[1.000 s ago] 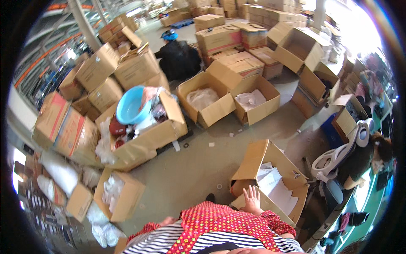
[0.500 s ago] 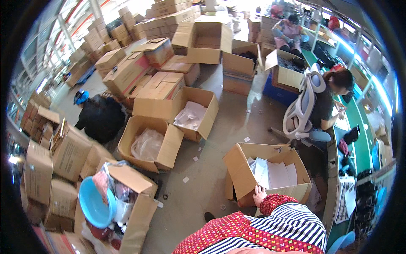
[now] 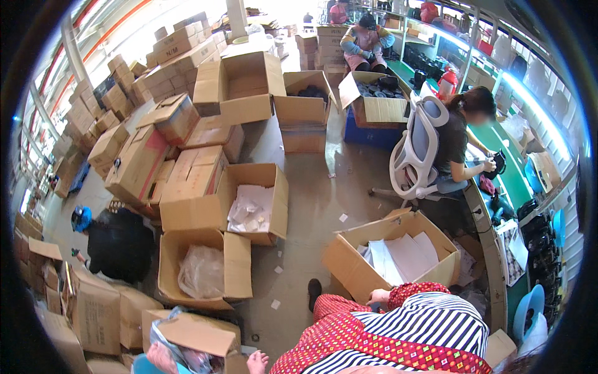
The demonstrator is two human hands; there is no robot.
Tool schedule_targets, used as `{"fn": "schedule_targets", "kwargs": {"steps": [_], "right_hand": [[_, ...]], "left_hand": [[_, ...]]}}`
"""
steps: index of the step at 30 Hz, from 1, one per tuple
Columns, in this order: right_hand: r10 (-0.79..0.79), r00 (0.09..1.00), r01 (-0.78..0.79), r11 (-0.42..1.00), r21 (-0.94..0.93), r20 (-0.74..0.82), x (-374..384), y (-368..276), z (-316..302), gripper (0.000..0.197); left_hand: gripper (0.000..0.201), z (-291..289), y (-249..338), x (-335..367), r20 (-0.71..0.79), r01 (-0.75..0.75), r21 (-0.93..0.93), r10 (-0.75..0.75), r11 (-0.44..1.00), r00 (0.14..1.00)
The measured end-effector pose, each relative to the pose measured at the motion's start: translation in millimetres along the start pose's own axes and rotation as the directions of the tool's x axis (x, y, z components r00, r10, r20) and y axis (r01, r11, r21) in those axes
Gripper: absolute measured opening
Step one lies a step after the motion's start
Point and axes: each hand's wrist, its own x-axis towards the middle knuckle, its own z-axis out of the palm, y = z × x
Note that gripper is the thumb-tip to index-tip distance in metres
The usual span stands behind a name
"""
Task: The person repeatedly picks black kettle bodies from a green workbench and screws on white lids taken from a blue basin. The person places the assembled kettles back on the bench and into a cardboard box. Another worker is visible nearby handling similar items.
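Note:
At the lower edge, my left hand (image 3: 256,362) shows only in part, with its fingers apart and nothing visible in them. It is nearest to an open carton (image 3: 193,330) with clear plastic over its contents. My right hand (image 3: 378,297), below a red patterned sleeve, is closed at the near side of another open carton (image 3: 352,265). Something small and dark shows at its fingers, too unclear to name. White sheets (image 3: 402,258) lie inside that carton. Part of a light blue basin (image 3: 142,364) with a pink cloth (image 3: 162,357) shows at the lower left.
Open cartons with white pieces (image 3: 249,212) and clear plastic (image 3: 202,272) stand to the left. Stacked cartons (image 3: 180,50) lie beyond. A person (image 3: 458,137) sits on a white chair (image 3: 416,156) at a green bench (image 3: 507,153); a person in black (image 3: 121,243) is at far left.
My view has shifted, so the cartons sit further left and lower. My right hand has left the carton's top edge and is lower. My left hand has come into view. The seated person holds a black item.

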Motion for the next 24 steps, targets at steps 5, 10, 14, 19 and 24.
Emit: {"fn": "schedule_targets", "kwargs": {"steps": [5,10,14,19,24], "right_hand": [[0.313,0.948,-0.268,0.888,0.373,-0.063,73,38,-57,0.044],[0.555,0.827,-0.403,0.699,0.59,-0.093,109,89,-166,0.044],[0.535,0.76,-0.139,0.689,0.712,-0.369,123,121,-262,0.053],[0.683,0.642,-0.146,0.554,0.819,-0.348,124,198,-326,0.045],[0.818,0.554,-0.122,0.262,0.957,-0.153,139,229,-351,0.039]], "left_hand": [[0.041,118,141,90,-0.131,0.055,0.777,0.076,0.628,0.988],[0.034,236,264,200,-0.034,-0.017,0.831,0.08,0.557,0.996],[0.029,297,343,272,0.0,-0.041,0.858,0.08,0.512,0.997],[0.024,383,386,374,0.067,-0.072,0.897,0.027,0.437,0.997],[0.021,423,456,465,0.063,-0.079,0.942,0.06,0.327,0.996]]}}
